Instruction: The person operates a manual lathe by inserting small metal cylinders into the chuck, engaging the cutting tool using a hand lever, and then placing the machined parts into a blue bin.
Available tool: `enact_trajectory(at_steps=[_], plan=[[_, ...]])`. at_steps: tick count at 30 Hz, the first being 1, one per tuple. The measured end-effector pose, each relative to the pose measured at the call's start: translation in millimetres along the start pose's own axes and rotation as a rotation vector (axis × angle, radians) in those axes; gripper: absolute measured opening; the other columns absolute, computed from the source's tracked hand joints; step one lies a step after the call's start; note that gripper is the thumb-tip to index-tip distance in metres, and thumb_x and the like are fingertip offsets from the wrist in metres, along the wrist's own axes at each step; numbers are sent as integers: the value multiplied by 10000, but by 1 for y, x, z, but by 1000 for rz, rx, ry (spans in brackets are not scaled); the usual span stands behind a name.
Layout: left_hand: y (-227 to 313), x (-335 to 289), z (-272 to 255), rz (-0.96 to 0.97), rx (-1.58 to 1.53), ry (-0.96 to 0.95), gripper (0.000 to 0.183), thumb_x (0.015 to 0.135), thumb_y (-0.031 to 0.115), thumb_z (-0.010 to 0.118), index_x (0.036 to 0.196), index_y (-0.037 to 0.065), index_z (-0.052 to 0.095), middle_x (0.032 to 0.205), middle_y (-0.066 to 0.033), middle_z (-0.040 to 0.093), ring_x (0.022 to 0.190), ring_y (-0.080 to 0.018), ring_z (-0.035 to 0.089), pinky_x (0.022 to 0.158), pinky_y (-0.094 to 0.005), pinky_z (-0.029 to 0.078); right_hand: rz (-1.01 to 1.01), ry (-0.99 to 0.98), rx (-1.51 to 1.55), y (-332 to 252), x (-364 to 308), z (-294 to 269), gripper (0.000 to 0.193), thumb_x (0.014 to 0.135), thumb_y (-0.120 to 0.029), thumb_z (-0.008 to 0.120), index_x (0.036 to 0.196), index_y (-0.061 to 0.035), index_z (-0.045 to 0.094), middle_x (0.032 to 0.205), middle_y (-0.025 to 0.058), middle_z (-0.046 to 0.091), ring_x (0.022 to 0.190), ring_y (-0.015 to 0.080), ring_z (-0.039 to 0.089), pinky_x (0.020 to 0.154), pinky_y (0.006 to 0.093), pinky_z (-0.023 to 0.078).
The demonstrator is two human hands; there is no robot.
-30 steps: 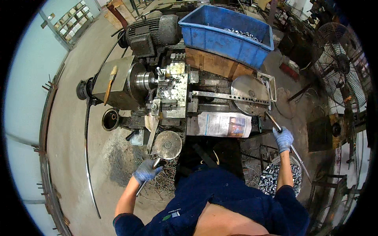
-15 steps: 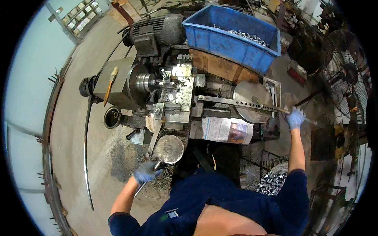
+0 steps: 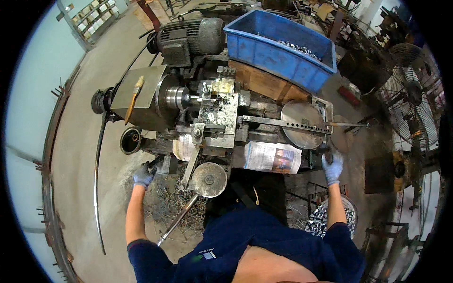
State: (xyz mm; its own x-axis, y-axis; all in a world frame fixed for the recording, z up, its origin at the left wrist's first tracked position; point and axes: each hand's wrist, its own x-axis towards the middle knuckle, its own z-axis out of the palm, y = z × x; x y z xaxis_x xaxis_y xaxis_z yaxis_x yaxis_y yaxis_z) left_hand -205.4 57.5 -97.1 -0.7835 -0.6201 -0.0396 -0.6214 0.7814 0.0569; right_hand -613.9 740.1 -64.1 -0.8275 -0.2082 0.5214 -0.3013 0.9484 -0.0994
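My left hand (image 3: 144, 176), in a blue-grey glove with dark fingertips, is held out left of the lathe, its fingers apart and nothing visible in them. It is nearest a small box-like part (image 3: 165, 165) at the machine's front left. A steel lever (image 3: 178, 219) slants down from a round metal plate (image 3: 209, 179), free of the hand. My gloved right hand (image 3: 333, 167) is beside the machine's right end, fingers loosely parted, its fingertips partly lost in dark shapes. Above it, a long drilled bar lever (image 3: 283, 123) crosses a larger disc (image 3: 302, 123), untouched. The chuck (image 3: 176, 98) faces the chip-strewn tool slide (image 3: 218, 113).
A blue bin (image 3: 281, 52) of small metal parts stands behind the lathe, beside a dark motor (image 3: 191, 40). A brush (image 3: 135, 100) lies on the headstock. Newspaper (image 3: 272, 158) covers part of the bed. A basket of metal pieces (image 3: 321, 219) and a fan (image 3: 410, 99) are at right.
My left hand has let go of the slanting lever and moved up and left. My right hand has released the long bar's end and come down and left.
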Motion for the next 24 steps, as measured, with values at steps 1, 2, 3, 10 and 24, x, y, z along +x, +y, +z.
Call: enact_trajectory(at_steps=[1, 2, 3, 10, 24], plan=[[-12, 7, 15, 95, 40, 131, 460, 842, 437, 523, 1024, 23, 606, 871, -209, 644, 864, -386, 607, 764, -445, 480, 128, -154, 126, -2, -10, -4, 435, 722, -348, 718, 1002, -28, 628, 1050, 193, 611, 966, 345, 572, 927, 412, 415], [-6, 17, 17, 69, 38, 36, 449, 841, 436, 517, 1017, 33, 606, 869, -212, 643, 865, -384, 609, 757, -450, 481, 61, -77, 107, 0, -24, -5, 387, 717, -336, 726, 946, -35, 648, 977, 182, 628, 916, 334, 585, 889, 399, 433], [1, 26, 20, 41, 39, -60, 438, 841, 436, 511, 1011, 43, 606, 867, -216, 642, 865, -381, 611, 750, -455, 482, -10, -2, 89, 1, -34, -4, 341, 712, -325, 733, 891, -41, 667, 904, 172, 645, 866, 322, 598, 852, 387, 451], [64, 24, 71, -463, -70, -54, 545, 858, 529, 395, 1014, 58, 620, 978, -206, 633, 919, -378, 607, 772, -453, 475, 184, -202, 259, -20, -41, -29, 312, 724, -335, 726, 815, -39, 687, 841, 150, 656, 808, 298, 610, 780, 368, 470], [1, 24, 8, -59, -61, -238, 465, 848, 472, 466, 1039, 82, 633, 996, -175, 643, 945, -367, 601, 822, -435, 470, -347, -53, 775, -224, 131, -136, 253, 753, -266, 712, 844, -32, 674, 854, 128, 662, 799, 252, 643, 721, 328, 495]])
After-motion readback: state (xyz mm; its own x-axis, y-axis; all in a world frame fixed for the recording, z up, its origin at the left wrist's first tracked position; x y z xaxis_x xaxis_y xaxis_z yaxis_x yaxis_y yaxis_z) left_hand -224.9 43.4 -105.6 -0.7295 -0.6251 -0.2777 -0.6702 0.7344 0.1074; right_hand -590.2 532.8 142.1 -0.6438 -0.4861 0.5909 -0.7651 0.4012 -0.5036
